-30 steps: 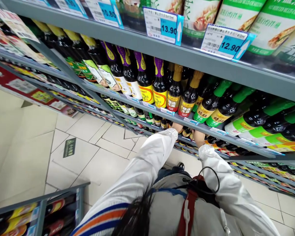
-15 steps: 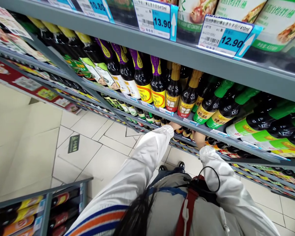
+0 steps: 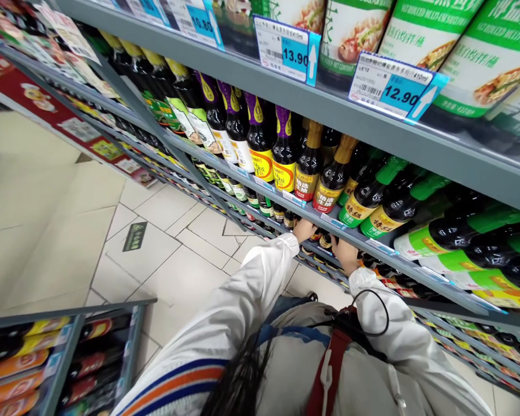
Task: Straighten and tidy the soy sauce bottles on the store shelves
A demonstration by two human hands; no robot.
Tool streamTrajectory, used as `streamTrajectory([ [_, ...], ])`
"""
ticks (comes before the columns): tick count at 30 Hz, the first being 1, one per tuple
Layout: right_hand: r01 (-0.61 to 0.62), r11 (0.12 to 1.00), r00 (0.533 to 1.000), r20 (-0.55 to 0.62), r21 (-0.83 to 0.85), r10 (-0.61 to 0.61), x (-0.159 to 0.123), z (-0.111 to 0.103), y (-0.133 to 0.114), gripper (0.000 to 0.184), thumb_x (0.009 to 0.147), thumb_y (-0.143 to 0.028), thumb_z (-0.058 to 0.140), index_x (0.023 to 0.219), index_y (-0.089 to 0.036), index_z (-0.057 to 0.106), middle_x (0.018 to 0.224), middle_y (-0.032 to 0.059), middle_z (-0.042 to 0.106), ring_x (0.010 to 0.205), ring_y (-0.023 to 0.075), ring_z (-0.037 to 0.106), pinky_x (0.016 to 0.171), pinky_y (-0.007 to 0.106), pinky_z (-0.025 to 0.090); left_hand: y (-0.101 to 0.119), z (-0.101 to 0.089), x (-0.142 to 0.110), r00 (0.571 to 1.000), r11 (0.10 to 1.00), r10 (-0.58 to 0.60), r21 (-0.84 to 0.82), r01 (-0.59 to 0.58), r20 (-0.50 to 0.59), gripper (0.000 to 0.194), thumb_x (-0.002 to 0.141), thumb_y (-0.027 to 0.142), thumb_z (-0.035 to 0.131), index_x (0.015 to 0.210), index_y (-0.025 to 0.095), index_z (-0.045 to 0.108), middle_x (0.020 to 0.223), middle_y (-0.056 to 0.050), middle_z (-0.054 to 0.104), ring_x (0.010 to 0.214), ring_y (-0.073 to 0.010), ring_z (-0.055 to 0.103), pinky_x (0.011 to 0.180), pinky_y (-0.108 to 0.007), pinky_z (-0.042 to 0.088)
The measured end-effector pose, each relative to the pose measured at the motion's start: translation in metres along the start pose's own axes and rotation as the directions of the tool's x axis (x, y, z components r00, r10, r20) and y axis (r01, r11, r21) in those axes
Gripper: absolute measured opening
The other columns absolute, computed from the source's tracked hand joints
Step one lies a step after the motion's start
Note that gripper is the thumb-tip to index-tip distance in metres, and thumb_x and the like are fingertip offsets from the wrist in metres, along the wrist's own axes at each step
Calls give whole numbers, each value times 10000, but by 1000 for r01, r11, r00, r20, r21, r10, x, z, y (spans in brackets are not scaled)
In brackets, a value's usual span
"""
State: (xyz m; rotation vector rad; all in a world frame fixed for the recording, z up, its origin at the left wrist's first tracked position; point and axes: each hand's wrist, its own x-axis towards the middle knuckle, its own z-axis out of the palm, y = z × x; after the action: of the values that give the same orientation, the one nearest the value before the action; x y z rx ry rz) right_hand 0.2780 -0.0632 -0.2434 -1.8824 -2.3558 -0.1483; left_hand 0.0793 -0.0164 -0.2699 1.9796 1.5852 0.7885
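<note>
My left hand [image 3: 304, 230] reaches in beneath the edge of the middle shelf, toward small dark bottles [image 3: 289, 219] on the shelf below. Its fingers are hidden by the shelf edge. To its right, my right hand [image 3: 345, 256] is at the same lower shelf, thumb raised and its other fingers mostly out of sight. Between the hands stand dark bottles [image 3: 325, 240]. Whether either hand grips a bottle cannot be made out. Just above the hands, soy sauce bottles with gold caps and red labels [image 3: 326, 190] stand upright on the middle shelf.
The grey upper shelf edge [image 3: 242, 75] with price tags [image 3: 288, 51] crosses above, holding green-and-white bottles [image 3: 455, 52]. Green-capped bottles [image 3: 385, 208] stand to the right. A second rack of bottles [image 3: 21, 370] stands at the lower left, on a tiled floor [image 3: 177, 277].
The view has shifted a little, showing more of the upper shelf. Both hands are drawn slightly back from under the shelf, so more of each shows.
</note>
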Motion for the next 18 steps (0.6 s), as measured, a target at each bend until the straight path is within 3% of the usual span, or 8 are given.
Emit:
streamTrajectory([
  [3,18,1000,1000,-6,-25,-18,-3,-1,-7,489,1046,-468,425,1173,-75,687,1155,246,700,1101,362,653,986,446,474,-10,-11,-25,985,999,-39,-26,35,-167,234,949,164,495,1120,150,655,1087,-135,711,1062,-250,688,1002,-397,555],
  [6,64,998,998,11,6,-64,0,-2,-18,498,1048,-475,423,1158,-69,688,1090,239,714,1023,327,676,927,392,498,-28,-32,-46,933,997,-61,-60,42,-354,254,1003,185,411,1161,165,609,1102,-120,687,1055,-217,673,981,-371,554],
  [8,129,991,992,2,34,-130,7,-3,-27,502,1050,-477,428,1185,-68,685,1127,243,708,1061,328,666,970,392,481,-40,-48,-52,880,998,-58,-59,34,-472,260,1001,174,410,1184,172,593,1142,-120,674,1098,-215,656,1014,-378,536],
  [10,172,983,985,-10,59,-172,17,-4,-36,509,1056,-472,419,1220,-66,678,1180,250,694,1118,339,648,1029,417,451,-49,-62,-52,857,1000,-26,-22,17,-514,269,989,166,431,1204,171,593,1192,-127,661,1154,-227,635,1049,-392,519],
  [14,147,985,989,17,90,-149,38,-5,-50,540,1073,-469,366,1131,-55,708,1053,245,716,1062,347,663,1030,448,449,-61,-78,-36,923,994,46,109,-4,-381,314,987,184,468,1272,153,596,1284,-145,632,1277,-262,578,1121,-422,487],
  [18,124,976,989,62,180,-137,56,1,-50,508,1080,-419,336,1053,-105,734,987,198,734,983,333,692,985,458,500,-74,-84,-11,990,970,-8,239,42,-143,320,967,188,514,1256,131,640,1302,-170,652,1283,-298,594,1140,-459,478],
])
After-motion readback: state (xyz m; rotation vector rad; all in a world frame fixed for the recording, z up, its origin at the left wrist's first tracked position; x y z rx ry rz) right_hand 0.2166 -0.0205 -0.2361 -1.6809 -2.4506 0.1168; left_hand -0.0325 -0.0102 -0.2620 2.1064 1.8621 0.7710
